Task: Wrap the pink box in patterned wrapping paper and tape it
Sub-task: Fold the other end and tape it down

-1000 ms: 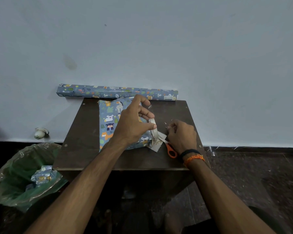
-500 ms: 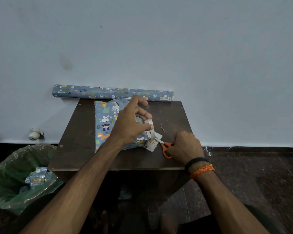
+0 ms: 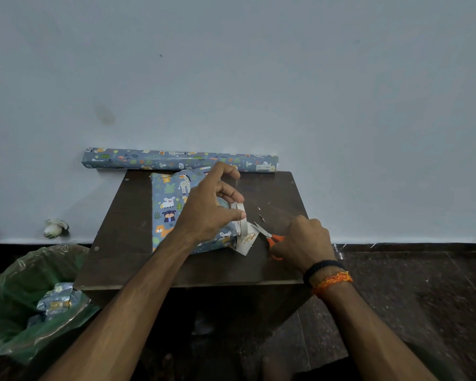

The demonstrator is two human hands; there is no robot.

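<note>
Both hands work at the near right corner of the wrapped box point(image 3: 173, 213), which lies on the dark brown table point(image 3: 127, 243) with its blue animal-print paper already folded over the top. Left hand point(image 3: 209, 210): fingers curled around a roll of clear tape point(image 3: 241, 221), held upright on edge above the box's right side, thumb low and index finger arched over the top. Right hand point(image 3: 304, 243): fingers closed over the orange handles of a pair of scissors point(image 3: 267, 234), whose blades point left toward the tape roll; the handles are mostly hidden under the palm. This wrist carries a black band point(image 3: 323, 268) and an orange thread band point(image 3: 333, 281). A white flap of paper point(image 3: 246, 243) with gold lettering sticks out from the box's corner, just below the tape roll and beside the scissor tips. Small light scraps point(image 3: 261, 215) lie on the tabletop to the right of the roll. Along the table's far edge, against the pale wall, rests the roll of matching wrapping paper point(image 3: 176, 160). On the floor to the left stands a bin with a green liner point(image 3: 8, 306), holding a crumpled piece of the same paper point(image 3: 55, 301).
</note>
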